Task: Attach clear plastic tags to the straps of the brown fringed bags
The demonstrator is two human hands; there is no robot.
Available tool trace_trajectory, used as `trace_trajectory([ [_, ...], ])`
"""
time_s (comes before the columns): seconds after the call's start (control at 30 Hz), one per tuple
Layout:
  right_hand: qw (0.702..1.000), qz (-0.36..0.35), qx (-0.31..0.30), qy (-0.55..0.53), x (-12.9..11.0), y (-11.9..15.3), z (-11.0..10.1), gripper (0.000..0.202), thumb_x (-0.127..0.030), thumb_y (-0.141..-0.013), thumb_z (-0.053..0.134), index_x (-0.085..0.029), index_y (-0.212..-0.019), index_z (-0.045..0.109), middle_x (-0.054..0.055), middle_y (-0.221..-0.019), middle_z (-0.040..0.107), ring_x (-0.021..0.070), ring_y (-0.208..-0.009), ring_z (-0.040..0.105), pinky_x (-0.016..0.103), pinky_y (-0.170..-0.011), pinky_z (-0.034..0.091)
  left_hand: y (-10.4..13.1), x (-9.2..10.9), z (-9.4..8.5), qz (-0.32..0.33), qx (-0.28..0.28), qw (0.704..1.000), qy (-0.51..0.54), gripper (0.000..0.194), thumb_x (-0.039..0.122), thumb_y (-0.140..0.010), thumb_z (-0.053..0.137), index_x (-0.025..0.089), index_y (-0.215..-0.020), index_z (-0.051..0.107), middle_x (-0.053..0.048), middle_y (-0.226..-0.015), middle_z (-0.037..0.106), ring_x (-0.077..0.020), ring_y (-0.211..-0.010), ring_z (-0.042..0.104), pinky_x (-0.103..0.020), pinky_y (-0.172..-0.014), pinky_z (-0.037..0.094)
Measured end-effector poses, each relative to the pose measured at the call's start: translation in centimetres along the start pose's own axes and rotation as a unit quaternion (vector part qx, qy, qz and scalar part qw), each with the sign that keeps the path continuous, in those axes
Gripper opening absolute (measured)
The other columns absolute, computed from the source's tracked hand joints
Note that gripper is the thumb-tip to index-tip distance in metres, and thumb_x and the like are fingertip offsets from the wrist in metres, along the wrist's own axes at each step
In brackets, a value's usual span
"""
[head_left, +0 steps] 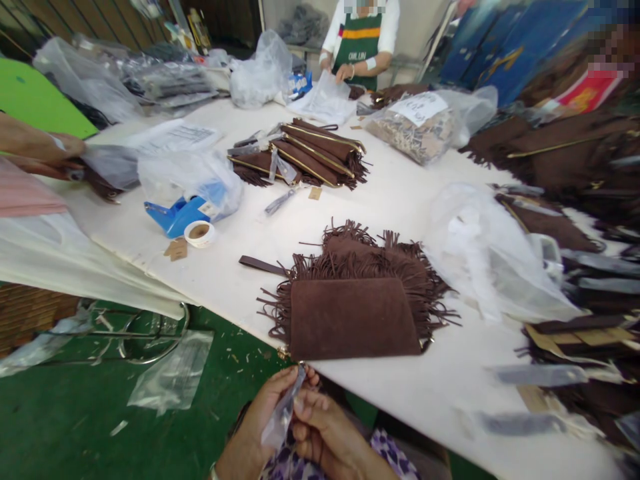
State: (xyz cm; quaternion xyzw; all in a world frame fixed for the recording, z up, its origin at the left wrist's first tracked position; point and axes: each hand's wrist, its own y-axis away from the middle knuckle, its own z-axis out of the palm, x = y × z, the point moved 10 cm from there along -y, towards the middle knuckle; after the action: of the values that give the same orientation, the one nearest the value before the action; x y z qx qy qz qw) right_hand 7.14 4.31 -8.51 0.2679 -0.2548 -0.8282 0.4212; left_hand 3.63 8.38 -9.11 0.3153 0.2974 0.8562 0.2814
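Observation:
At the table's near edge lies a brown fringed clutch bag (353, 320), flat, with its fringe spread out behind and to both sides. A wrist strap (263, 265) sticks out to its left. Just below the bag's lower left corner, my left hand (267, 407) and my right hand (325, 420) are closed together on a small clear plastic sleeve (283, 417). Something dark shows in the sleeve's upper end, close to the bag's corner fitting. Whether it is fastened there I cannot tell.
Further back lie a pile of brown zipped bags (310, 157), a blue tape dispenser (177, 213) and a filled plastic bag (420, 123). White plastic bags (465, 247) and more brown bags (565, 160) crowd the right. One co-worker (360, 47) stands opposite; another's hand (50, 147) is at left.

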Motion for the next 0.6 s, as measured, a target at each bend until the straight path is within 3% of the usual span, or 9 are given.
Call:
trace_trajectory([
  [0.13,0.999,-0.005,0.014,0.03,0.1,-0.2,-0.5,0.033,-0.04,-0.069,0.077,-0.014,-0.077,0.06,0.0,-0.067,0.06,0.003,-0.044,0.043,0.015,-0.043,0.036,0.2,0.1,0.2,-0.026,0.005,1.0,-0.002,0.02,0.029,-0.076,0.068,0.011,-0.086,0.07,-0.011,-0.087,0.071,-0.023,-0.081,0.067,-0.03,-0.072,0.053],
  [0.33,0.981,-0.077,0.058,0.171,-1.5,-0.7,-1.4,0.041,-0.053,-0.064,0.073,-0.014,-0.064,0.058,-0.004,-0.044,0.052,0.005,-0.032,0.037,0.018,-0.036,0.026,-0.1,0.8,0.6,-0.025,0.006,0.999,-0.021,0.021,0.032,-0.078,0.069,0.011,-0.082,0.068,-0.011,-0.085,0.07,-0.0189,-0.07,0.065,-0.026,-0.061,0.051],
  [0.47,0.959,-0.119,0.061,0.25,-2.6,-0.3,-1.2,0.047,-0.06,-0.071,0.063,-0.014,-0.063,0.059,-0.005,-0.04,0.049,0.005,-0.031,0.037,0.018,-0.037,0.023,-0.1,1.0,0.6,-0.024,0.039,0.998,-0.037,0.023,0.033,-0.078,0.071,0.011,-0.077,0.066,-0.011,-0.082,0.069,-0.0183,-0.07,0.065,-0.027,-0.064,0.052],
  [0.6,0.942,-0.148,0.095,0.285,-3.2,0.3,-1.4,0.043,-0.056,-0.077,0.058,-0.015,-0.065,0.056,-0.005,-0.044,0.05,0.005,-0.033,0.036,0.018,-0.038,0.027,0.0,1.4,0.5,-0.015,0.053,0.997,-0.048,0.02,0.029,-0.077,0.073,0.011,-0.078,0.065,-0.011,-0.081,0.069,-0.0186,-0.075,0.066,-0.025,-0.064,0.051],
])
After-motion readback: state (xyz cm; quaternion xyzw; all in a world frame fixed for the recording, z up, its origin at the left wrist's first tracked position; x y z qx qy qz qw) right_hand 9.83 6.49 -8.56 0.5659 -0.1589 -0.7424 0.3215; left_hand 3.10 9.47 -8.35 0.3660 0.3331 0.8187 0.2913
